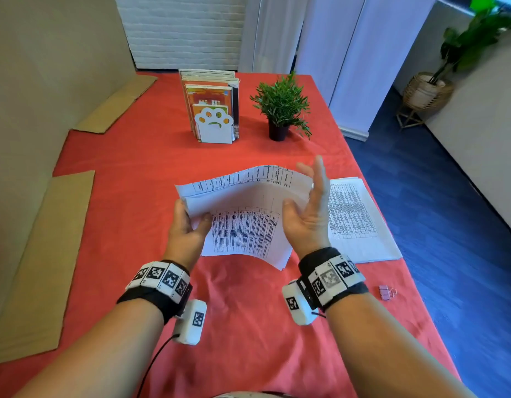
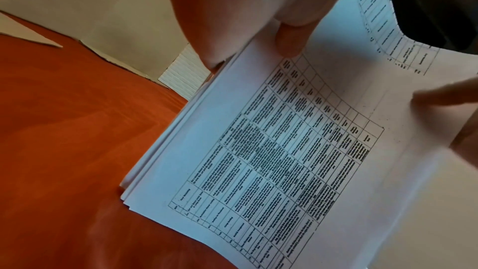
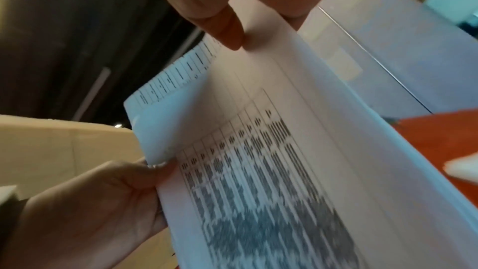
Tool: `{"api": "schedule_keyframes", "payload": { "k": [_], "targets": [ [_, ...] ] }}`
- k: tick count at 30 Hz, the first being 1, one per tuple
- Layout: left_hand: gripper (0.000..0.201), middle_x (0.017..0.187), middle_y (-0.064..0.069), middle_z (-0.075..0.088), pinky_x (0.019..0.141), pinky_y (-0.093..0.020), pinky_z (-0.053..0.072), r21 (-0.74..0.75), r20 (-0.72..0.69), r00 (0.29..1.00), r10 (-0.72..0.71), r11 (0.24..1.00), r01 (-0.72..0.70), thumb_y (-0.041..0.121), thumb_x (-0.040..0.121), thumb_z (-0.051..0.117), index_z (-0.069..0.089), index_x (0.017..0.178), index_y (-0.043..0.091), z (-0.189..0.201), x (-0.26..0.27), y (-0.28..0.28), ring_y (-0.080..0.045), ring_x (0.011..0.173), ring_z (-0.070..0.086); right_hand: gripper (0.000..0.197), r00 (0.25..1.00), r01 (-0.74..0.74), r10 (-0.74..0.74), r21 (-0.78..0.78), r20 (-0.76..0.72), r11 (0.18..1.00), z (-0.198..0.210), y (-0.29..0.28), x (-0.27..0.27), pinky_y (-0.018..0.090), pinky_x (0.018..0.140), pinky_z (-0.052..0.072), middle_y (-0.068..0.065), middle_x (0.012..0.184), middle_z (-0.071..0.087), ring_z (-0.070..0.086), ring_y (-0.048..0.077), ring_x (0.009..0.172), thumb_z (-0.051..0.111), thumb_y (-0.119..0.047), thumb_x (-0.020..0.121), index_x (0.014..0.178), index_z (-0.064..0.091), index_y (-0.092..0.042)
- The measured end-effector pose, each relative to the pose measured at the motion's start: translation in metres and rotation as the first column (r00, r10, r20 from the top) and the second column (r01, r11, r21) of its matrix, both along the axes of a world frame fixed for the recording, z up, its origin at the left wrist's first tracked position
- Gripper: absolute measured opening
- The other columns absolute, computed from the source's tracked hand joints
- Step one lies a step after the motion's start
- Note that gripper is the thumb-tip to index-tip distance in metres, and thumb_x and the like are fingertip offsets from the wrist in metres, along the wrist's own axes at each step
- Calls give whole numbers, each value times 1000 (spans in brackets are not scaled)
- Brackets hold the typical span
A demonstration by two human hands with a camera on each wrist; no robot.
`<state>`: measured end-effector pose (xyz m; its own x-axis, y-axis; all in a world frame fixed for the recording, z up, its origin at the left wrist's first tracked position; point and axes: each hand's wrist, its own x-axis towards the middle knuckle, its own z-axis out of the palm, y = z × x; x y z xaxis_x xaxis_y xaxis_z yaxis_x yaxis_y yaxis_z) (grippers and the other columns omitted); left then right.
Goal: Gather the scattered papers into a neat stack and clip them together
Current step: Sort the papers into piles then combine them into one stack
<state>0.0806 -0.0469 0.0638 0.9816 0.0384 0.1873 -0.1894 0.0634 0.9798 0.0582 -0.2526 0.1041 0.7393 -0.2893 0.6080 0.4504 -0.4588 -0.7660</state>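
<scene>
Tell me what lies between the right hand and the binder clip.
Only bare red tablecloth, past the right hand wristband; the binder clip sits apart. Head view shows it.

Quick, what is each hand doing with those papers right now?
Left hand: holding the left edge of the sheaf of papers, thumb on top.
Right hand: open, fingers straight, flat against the sheaf's right edge; no grip.

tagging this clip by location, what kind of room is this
Probably a home or office desk corner set up for paperwork: printed table sheets on a table under a red cloth, books in a paw-shaped bookend, a small potted plant, and a binder clip.
</scene>
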Motion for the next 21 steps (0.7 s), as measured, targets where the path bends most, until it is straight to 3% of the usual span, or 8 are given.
{"api": "schedule_keyframes", "payload": {
  "k": [3,6,9,11,13,15,18,21],
  "targets": [
    [38,108,17,64,97,-24,43,1,-5,1000,-12,1000,12,9,83,59,49,112,31,2,-2,2,-3,104,58,68,997,23,-5,-229,77,973,10,-5,6,9,99,32,12,132,37,42,-9,110,51,22,67,129,55,-5],
    [38,111,11,63,100,-32,42,-3,6,1000,-10,1000,10,15,80,63,50,112,31,4,-3,3,-9,107,58,58,999,38,-28,-215,46,976,10,-4,3,4,93,35,16,133,40,37,-13,120,52,20,63,116,64,1],
    [43,114,4,63,101,-34,43,-12,-28,999,-21,1000,20,8,79,65,51,112,33,1,0,5,-13,109,58,57,1000,4,-2,-124,14,992,7,-1,-3,15,95,40,13,132,45,48,1,116,54,17,61,115,64,-1],
    [54,111,3,63,98,-33,46,-6,-83,996,-17,1000,17,-4,70,62,52,110,32,-3,1,6,-15,106,59,70,995,-59,68,121,-73,991,4,-1,-6,28,83,48,3,128,49,58,16,97,52,17,60,124,52,-11],
    [57,98,3,61,85,-35,48,36,-131,991,25,999,-21,-7,59,56,52,100,32,-9,3,8,-17,94,58,75,972,-40,138,452,-187,891,-3,-3,-6,31,70,47,-3,120,56,58,17,86,47,9,56,121,44,-28],
    [46,84,2,51,70,-30,42,70,-146,989,33,997,-23,-3,59,51,47,91,30,-14,3,8,-14,77,50,76,926,40,200,610,-321,792,-16,-5,-2,30,70,44,3,101,63,57,13,82,45,5,50,116,45,-34],
    [32,79,6,52,65,-25,43,98,-97,995,33,995,-23,1,79,55,50,91,30,-13,0,-1,-5,68,53,71,902,62,209,593,-377,803,-23,-3,-1,26,72,44,4,71,51,55,10,69,46,9,50,111,49,-27],
    [35,97,16,59,76,-6,42,53,-25,997,74,996,-73,-9,91,48,53,106,21,-3,1,-12,20,83,57,60,922,-12,229,568,-312,823,-12,1,0,16,62,41,4,70,42,45,6,63,47,11,58,106,52,-25]
  ]
}}
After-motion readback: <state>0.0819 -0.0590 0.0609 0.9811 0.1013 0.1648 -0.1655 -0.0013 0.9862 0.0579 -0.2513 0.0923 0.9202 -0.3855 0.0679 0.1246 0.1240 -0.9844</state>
